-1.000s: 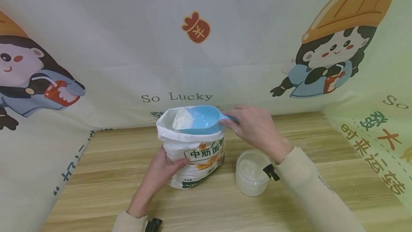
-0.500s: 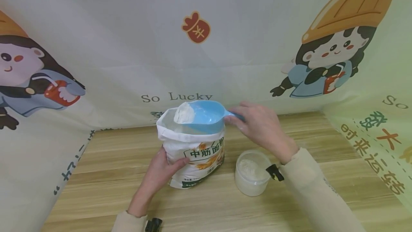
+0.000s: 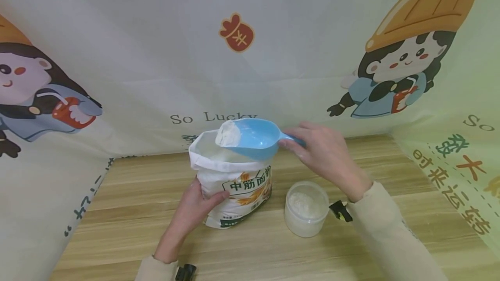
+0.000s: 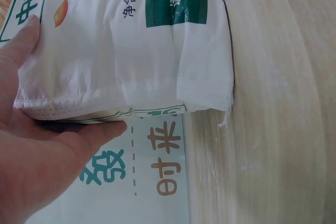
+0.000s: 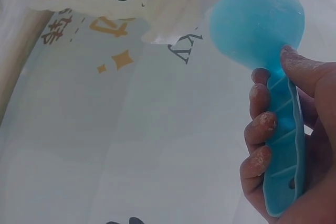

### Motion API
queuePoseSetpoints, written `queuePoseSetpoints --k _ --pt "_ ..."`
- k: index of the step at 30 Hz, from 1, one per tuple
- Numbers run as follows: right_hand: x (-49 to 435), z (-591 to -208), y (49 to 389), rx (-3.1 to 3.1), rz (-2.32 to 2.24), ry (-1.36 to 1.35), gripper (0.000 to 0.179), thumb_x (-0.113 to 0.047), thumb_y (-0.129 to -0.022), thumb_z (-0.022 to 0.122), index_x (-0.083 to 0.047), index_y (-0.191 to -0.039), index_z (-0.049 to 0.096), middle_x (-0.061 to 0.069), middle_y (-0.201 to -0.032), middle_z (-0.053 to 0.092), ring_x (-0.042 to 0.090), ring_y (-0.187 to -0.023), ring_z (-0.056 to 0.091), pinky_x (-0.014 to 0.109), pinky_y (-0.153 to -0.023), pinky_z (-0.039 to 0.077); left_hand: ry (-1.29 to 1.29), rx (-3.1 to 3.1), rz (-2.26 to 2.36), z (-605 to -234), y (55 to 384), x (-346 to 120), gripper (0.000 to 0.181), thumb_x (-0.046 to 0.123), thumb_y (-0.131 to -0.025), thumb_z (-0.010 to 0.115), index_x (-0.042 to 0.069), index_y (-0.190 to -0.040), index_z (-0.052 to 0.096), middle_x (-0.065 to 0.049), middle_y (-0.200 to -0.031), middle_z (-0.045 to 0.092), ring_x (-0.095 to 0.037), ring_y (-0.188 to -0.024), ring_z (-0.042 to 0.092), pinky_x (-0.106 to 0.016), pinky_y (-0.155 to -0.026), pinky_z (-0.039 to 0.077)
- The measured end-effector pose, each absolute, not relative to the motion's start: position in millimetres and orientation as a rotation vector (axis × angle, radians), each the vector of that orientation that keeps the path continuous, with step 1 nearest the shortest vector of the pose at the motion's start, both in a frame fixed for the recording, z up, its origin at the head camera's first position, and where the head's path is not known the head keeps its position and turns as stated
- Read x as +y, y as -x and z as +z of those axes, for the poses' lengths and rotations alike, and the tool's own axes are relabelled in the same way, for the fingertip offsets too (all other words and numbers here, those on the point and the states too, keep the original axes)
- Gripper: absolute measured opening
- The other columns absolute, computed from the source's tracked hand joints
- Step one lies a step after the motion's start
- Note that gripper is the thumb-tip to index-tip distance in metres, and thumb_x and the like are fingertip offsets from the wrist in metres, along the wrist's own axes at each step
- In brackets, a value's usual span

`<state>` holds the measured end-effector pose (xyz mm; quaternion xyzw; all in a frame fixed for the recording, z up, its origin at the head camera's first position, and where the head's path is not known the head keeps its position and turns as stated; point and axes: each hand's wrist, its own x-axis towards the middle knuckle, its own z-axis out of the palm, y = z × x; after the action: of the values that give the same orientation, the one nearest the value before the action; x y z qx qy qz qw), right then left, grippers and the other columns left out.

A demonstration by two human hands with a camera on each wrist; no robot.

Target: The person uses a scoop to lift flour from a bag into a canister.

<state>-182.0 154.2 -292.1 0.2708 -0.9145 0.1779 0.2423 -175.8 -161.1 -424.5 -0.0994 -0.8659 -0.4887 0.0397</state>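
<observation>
A blue scoop with a heap of white flour at its front end is above the mouth of a white flour bag. My right hand grips its ribbed handle, fingers curled round it and dusted with flour. The bag stands upright with its top rolled outward. My left hand holds the bag's left side, thumb on the printed front and the other fingers round the side. To the right of the bag stands a clear round tub with flour inside.
Everything stands on a wood-grain tabletop. A printed cloth backdrop rises behind the table and along both sides. Black wrist mounts sit by the cuffs of the beige sleeves.
My right hand has lifted the scoop a little and drawn it to the right, from within the bag's mouth to just above it. The left hand, bag and tub stay in place.
</observation>
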Motion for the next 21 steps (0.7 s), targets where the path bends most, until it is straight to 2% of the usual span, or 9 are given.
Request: queuePoseSetpoints --k 10,15,21 --pt "166 -297 176 -2.435 0.475 -0.72 0.027 -0.033 -0.096 0.075 -0.013 -0.115 0.079 0.001 -0.091 0.072 0.016 -0.069 0.058 0.031 -0.054 0.045 0.316 -2.637 -1.515 -425 176 -161 0.062 0.021 -0.09 0.082 0.001 -0.139 0.048 -0.019 -0.13 0.065 -0.036 -0.12 0.062 -0.056 -0.1 0.052" --pt "173 -301 172 -2.417 0.51 -0.711 0.026 -0.029 -0.095 0.076 -0.013 -0.116 0.079 0.0 -0.084 0.067 0.014 -0.065 0.052 0.03 -0.052 0.042 0.318 -2.631 -1.523 -425 175 -162 0.059 0.021 -0.09 0.082 0.001 -0.137 0.051 -0.018 -0.128 0.066 -0.035 -0.118 0.064 -0.055 -0.1 0.053" --pt "181 -307 165 -2.387 0.535 -0.698 0.021 -0.025 -0.094 0.078 -0.011 -0.11 0.08 0.0 -0.084 0.066 0.014 -0.066 0.052 0.029 -0.054 0.043 0.317 -2.634 -1.526 -425 175 -162 0.06 0.022 -0.091 0.082 0.001 -0.137 0.05 -0.018 -0.129 0.066 -0.035 -0.118 0.063 -0.055 -0.1 0.052"
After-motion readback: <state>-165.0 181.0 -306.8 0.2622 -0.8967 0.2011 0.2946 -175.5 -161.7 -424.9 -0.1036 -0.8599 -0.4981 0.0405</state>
